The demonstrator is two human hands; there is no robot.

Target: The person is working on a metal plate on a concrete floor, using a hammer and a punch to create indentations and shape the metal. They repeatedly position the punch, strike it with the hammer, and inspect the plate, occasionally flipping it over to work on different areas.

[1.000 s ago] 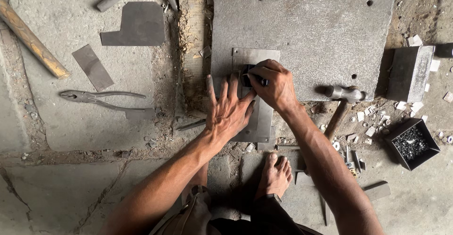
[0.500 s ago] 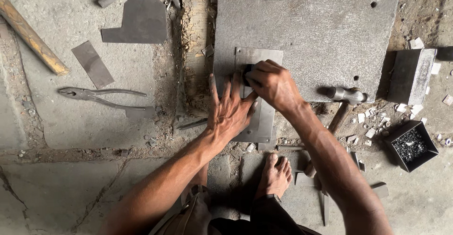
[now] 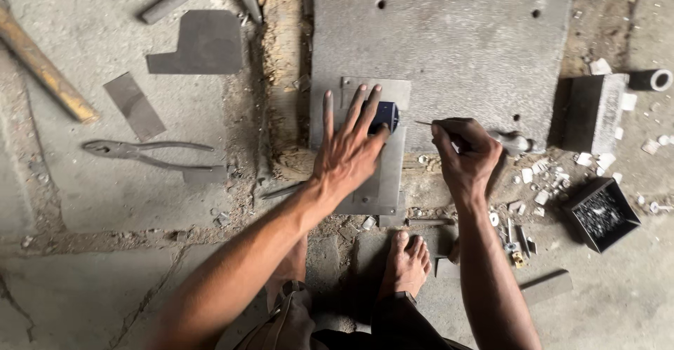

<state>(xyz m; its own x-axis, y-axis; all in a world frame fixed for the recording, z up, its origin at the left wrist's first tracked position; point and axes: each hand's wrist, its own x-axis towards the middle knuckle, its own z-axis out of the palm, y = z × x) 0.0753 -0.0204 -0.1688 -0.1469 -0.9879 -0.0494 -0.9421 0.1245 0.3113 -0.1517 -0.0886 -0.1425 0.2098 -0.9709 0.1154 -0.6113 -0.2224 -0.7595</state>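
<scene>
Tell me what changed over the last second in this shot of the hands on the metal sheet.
The right hand pulled off the small metal sheet to the right, gripping a thin pointed tool. That uncovered a dark blue round object on the sheet, under the left hand's fingertips. The left hand stayed flat on the sheet. The pliers, big slab and black box stayed put.

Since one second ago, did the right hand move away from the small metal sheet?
Yes. The right hand has shifted right, off the small metal sheet on the big steel plate, holding a thin pointed tool.
</scene>
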